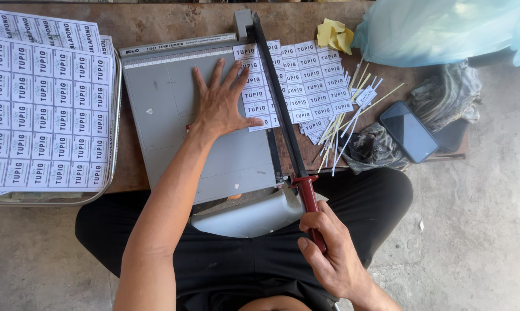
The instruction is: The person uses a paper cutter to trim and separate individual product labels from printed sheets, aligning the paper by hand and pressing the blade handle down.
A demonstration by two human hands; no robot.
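Two hands working, head view: left hand [220, 108] lying flat, fingers spread, pressing label sheet [294, 80] onto grey paper trimmer [173, 115]; right hand [329, 253] gripping closed around red handle [310, 203] of blade arm [277, 92]. Cut strips [343, 124] lying beside.

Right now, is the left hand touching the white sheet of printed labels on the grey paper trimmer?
Touching. The head view shows the left hand flat on the grey paper trimmer, its thumb tip pressing the white label sheet.
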